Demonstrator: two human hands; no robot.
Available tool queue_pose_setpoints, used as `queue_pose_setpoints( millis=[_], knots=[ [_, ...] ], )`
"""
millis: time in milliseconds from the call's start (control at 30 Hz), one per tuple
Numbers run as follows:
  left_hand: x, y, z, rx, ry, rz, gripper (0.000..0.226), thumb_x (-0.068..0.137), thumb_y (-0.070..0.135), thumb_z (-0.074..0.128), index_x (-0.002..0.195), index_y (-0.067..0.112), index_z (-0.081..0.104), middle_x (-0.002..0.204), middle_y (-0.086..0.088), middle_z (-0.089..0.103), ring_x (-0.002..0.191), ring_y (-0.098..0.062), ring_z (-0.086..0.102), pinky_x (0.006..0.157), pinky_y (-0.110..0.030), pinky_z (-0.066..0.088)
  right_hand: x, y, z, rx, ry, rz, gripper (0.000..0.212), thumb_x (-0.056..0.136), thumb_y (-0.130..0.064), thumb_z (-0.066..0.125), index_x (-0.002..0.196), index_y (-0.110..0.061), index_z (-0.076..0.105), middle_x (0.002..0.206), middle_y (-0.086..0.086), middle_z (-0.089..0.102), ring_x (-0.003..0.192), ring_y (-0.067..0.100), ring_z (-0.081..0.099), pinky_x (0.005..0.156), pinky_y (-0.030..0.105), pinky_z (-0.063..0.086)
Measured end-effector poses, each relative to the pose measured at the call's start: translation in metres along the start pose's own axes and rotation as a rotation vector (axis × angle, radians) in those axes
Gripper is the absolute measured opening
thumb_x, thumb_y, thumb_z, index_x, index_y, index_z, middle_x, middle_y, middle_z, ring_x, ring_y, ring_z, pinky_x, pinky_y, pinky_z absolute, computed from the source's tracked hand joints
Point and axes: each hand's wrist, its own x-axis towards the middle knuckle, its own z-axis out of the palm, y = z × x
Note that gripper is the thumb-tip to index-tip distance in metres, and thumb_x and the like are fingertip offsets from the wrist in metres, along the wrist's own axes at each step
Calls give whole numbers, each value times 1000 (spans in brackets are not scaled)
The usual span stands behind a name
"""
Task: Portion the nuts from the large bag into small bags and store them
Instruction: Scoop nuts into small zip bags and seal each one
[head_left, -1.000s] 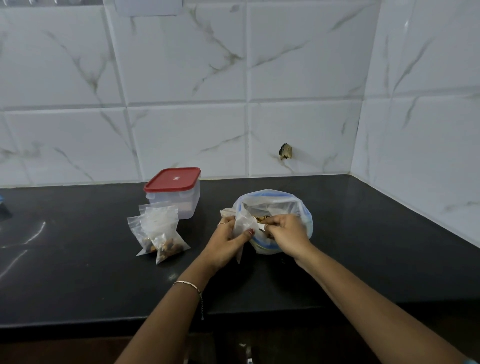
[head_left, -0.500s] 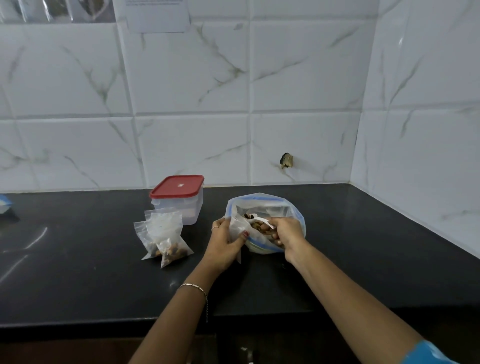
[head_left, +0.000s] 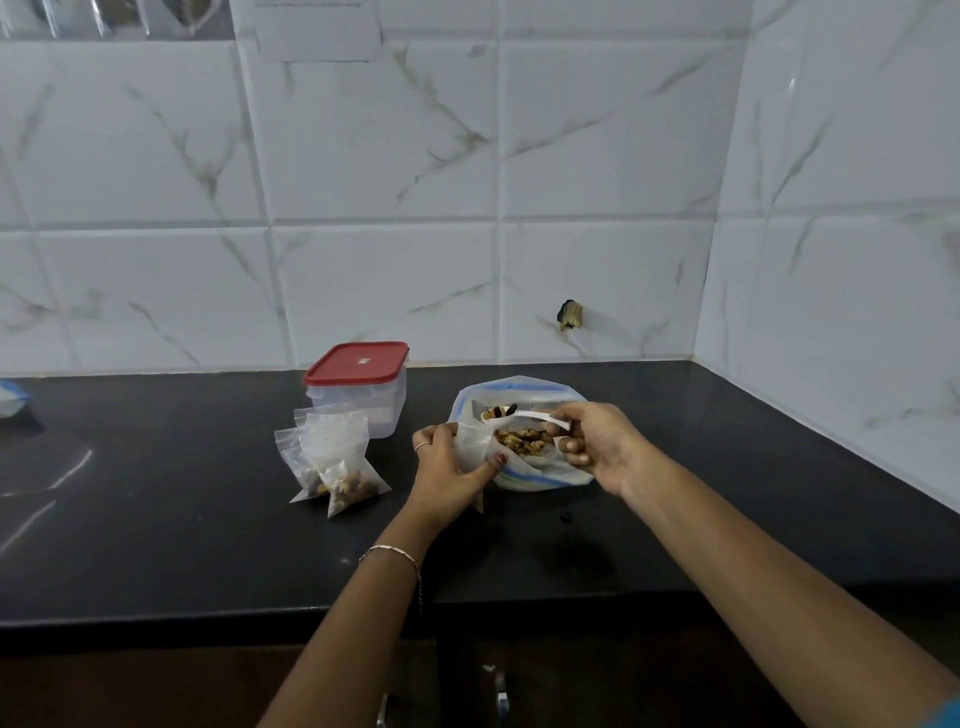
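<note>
Centrally, toward the back edge of the counter (head_left: 156, 519), the large bag (head_left: 524, 475) sits with its mouth rolled open and the nuts (head_left: 522, 441) heaped inside. The left hand (head_left: 447, 467) grips a small bag (head_left: 470, 444) at the near-left rim of the large bag, thumb and fingers curled round its upper part, with the mouth turned toward the nuts. The right hand (head_left: 597, 441) pinches the handle of a white spoon (head_left: 530, 414). The spoon's bowl carries a few nuts above the large bag, close to the small bag's mouth.

Further left along the counter, two filled bags (head_left: 337, 467) lean together just in front of a box (head_left: 358, 387) with a red lid, which stands near the back edge. One dark stray piece (head_left: 566, 517) lies toward the front edge, just in front of the large bag.

Handling, as judged: the thin film is probably soft and slippery and keeps no shape of its own. The small bag is therefore best held at its lip, pinched so that the mouth stays open, and supported from below as it fills. The nuts are loose and light and roll easily, so a level spoon brought well inside the mouth should limit spills. The large bag tends to slump, and its rolled rim is the sensible place to steady it.
</note>
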Motion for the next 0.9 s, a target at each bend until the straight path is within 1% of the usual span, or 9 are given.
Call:
queue_pose_setpoints(
  millis=[200, 333, 433, 500, 567, 633, 733, 833, 900],
  knots=[
    [-2, 0, 1, 15, -13, 20, 48, 84, 33, 71, 121, 22, 41, 141, -5, 19, 116, -13, 35, 102, -22, 34, -9, -10, 12, -175, -10, -19, 15, 88, -6, 53, 87, -5, 68, 67, 5, 59, 45, 8, 32, 34, 17, 25],
    [-2, -1, 3, -2, -12, 9, 51, 85, 32, 70, 126, 19, 42, 141, -5, 20, 116, -12, 35, 101, -22, 35, -11, -15, 20, -353, -13, -115, 19, 90, -7, 52, 88, -4, 71, 66, 6, 57, 49, 11, 40, 35, 18, 33],
    [-1, 0, 2, -10, -2, 11, 54, 86, 32, 69, 130, 17, 41, 140, -5, 20, 115, -11, 36, 101, -21, 35, -8, -18, 25, -699, -25, -372, 23, 90, -9, 50, 92, -13, 72, 68, -2, 61, 59, 12, 53, 52, 25, 42],
    [0, 0, 2, -22, 9, 4, 57, 87, 32, 69, 132, 16, 39, 139, -4, 20, 116, -12, 38, 102, -22, 36, -9, -17, 29, -1002, -31, -583, 24, 93, -14, 48, 99, -23, 70, 74, -13, 60, 59, 7, 54, 54, 24, 40],
    [1, 0, 2, -26, 22, 0, 60, 87, 34, 68, 134, 13, 37, 138, -4, 20, 118, -14, 38, 105, -25, 37, -13, -15, 31, -1200, -11, -745, 24, 95, -20, 47, 103, -28, 68, 82, -15, 62, 61, 3, 52, 56, 23, 37],
    [1, 0, 2, -30, 34, -7, 63, 87, 34, 68, 136, 10, 35, 138, -4, 21, 118, -13, 37, 102, -23, 36, -17, -9, 33, -1335, 21, -883, 23, 96, -25, 47, 105, -30, 67, 93, -12, 66, 75, 4, 57, 66, 27, 45],
    [2, -1, 2, -39, 50, -13, 63, 87, 36, 67, 134, 10, 35, 138, -5, 22, 120, -16, 38, 103, -25, 36, -18, -7, 35, -1450, 19, -1058, 20, 93, -32, 51, 108, -31, 64, 99, -9, 68, 91, 12, 61, 79, 32, 51],
    [2, -1, 1, -61, 53, -20, 63, 87, 36, 68, 134, 12, 36, 138, -5, 22, 121, -16, 40, 106, -30, 39, -13, -8, 31, -1594, -1, -1107, 30, 93, -36, 57, 121, -25, 60, 116, -4, 65, 106, 16, 60, 96, 32, 42],
    [2, -1, 1, -60, 60, -14, 62, 87, 35, 68, 133, 11, 35, 137, -6, 23, 120, -15, 40, 103, -27, 39, -10, -3, 26, -1663, 3, -1252, 31, 86, -31, 67, 115, -22, 64, 111, -2, 68, 99, 17, 65, 89, 32, 46]
  ],
)
